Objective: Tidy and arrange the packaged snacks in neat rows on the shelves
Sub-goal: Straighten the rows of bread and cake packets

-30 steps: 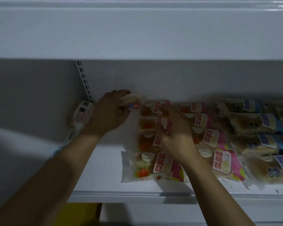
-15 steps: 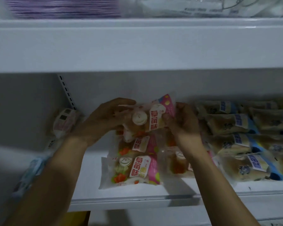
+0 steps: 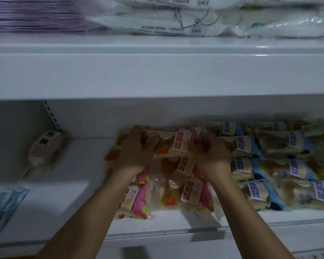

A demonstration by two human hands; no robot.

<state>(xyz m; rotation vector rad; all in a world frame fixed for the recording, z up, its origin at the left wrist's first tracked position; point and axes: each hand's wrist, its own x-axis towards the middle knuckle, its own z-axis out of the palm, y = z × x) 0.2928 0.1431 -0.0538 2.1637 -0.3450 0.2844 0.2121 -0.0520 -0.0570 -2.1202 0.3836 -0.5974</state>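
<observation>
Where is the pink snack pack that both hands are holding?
In the head view, the held pink pack is at the back of the lower shelf, between the left hand and right hand, with blue packs to its right.

Dim light falls on white metal shelving (image 3: 157, 75) with a slotted upright (image 3: 51, 116) at the back.

The pink snack packs (image 3: 190, 193) read 草莓味; the blue snack packs (image 3: 258, 189) show 味, their other characters blurred.

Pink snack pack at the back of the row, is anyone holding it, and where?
Yes. Both hands hold the pink snack pack by its two ends: left hand on the left end, right hand on the right.
</observation>
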